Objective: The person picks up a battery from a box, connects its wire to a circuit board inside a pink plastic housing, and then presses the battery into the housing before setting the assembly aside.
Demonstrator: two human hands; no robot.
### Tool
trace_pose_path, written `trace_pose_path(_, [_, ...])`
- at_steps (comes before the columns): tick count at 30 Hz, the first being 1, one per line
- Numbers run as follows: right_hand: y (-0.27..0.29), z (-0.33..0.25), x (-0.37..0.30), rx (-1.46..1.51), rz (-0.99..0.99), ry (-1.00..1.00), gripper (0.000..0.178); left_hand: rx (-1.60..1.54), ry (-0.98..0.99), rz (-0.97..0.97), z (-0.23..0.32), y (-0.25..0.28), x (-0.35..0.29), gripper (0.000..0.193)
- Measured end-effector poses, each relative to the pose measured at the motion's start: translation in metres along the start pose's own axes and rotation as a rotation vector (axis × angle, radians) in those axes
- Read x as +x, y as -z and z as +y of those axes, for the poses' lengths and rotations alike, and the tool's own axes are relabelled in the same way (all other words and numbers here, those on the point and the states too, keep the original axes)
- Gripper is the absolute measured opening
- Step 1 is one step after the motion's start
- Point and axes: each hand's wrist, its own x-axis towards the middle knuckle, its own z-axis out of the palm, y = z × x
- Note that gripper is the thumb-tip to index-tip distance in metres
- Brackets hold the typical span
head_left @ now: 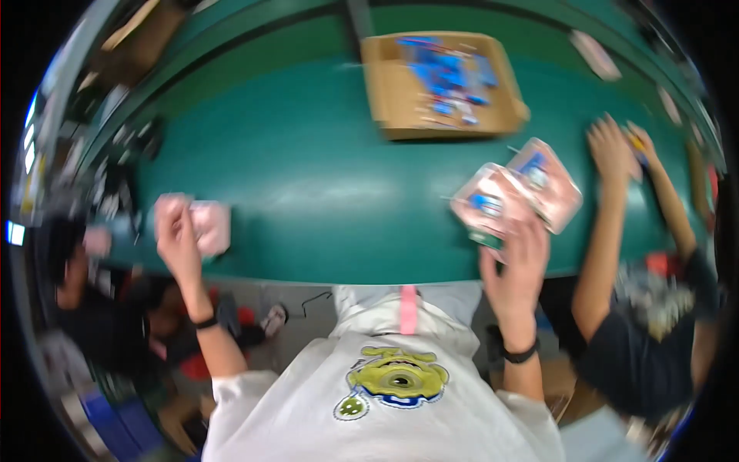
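At the left end of the green table, my left hand (178,245) has its fingers bent onto a pink package (171,208). Right beside it, partly behind the fingers, lies a second pale pink package (212,227). Motion smears both. On the right, my right hand (519,258) grips the near edge of a clear-and-pink blister pack (489,202) with a blue patch in its middle, thumb to the left and fingers over it. Another such pack (545,185) overlaps it on the far right side.
A cardboard tray (377,92) holding blue and white small packets (446,73) stands at the back of the table (323,177). To the right, a co-worker's hands (612,150) handle something small and yellow. Another person (96,308) sits at the left. A pink package (595,55) lies back right.
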Motion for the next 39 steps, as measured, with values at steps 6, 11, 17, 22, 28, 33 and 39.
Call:
trace_pose_path(6, [-0.02, 0.056, 0.023, -0.062, 0.008, 0.056, 0.049, 0.444, -0.097, 0.061, -0.11, 0.046, 0.01, 0.034])
trace_pose_path(11, [-0.016, 0.072, 0.039, -0.119, 0.098, 0.0, 0.048, 0.255, 0.106, -0.248, -0.134, 0.037, 0.03, 0.045])
trace_pose_path(17, [-0.027, 0.055, 0.052, 0.095, 0.168, -0.012, 0.064, 0.03, 0.17, -0.382, -0.212, 0.08, 0.044, 0.042])
trace_pose_path(22, [-0.015, 0.052, 0.049, -0.06, 0.168, -0.094, 0.065, 0.274, 0.087, -0.357, -0.189, 0.068, 0.062, 0.022])
trace_pose_path(28, [-0.007, 0.066, 0.061, -0.048, 0.161, -0.129, 0.063, 0.453, 0.173, -0.372, -0.113, 0.042, 0.061, 0.025])
trace_pose_path(33, [-0.006, 0.067, 0.069, -0.007, 0.156, -0.142, 0.063, 0.446, 0.07, -0.46, -0.045, 0.016, 0.046, 0.027])
trace_pose_path(39, [0.024, 0.044, 0.051, -0.014, 0.089, -0.197, 0.063, 0.302, -0.058, -0.521, 0.056, -0.029, 0.003, 0.023])
